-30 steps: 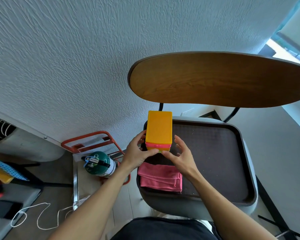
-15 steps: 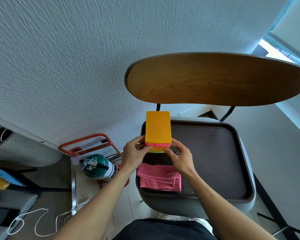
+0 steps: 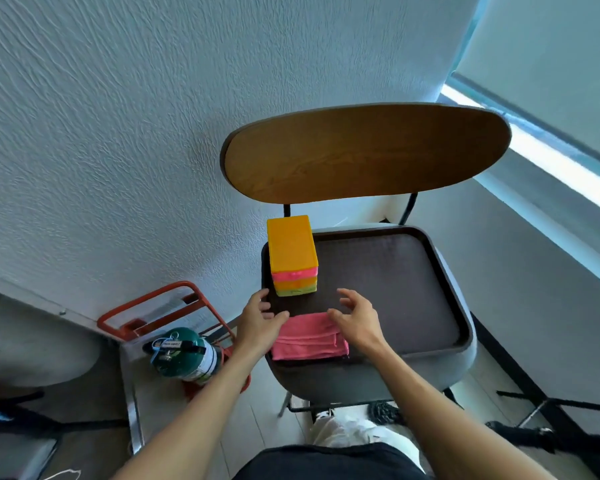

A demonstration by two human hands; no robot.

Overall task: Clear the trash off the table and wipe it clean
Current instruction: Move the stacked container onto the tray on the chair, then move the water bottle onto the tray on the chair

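Head view: just let go of the sponge stack, both hands free now.

Stack of sponges (image 3: 292, 256) stands on its own at the tray's (image 3: 440, 268) far left corner. My left hand (image 3: 260, 323) and right hand (image 3: 355, 318) hover over the pink cloth (image 3: 309, 339), grip apart, holding nothing. Guessing the cloth's next for wiping.

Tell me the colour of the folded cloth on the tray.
Pink cloth; head view.
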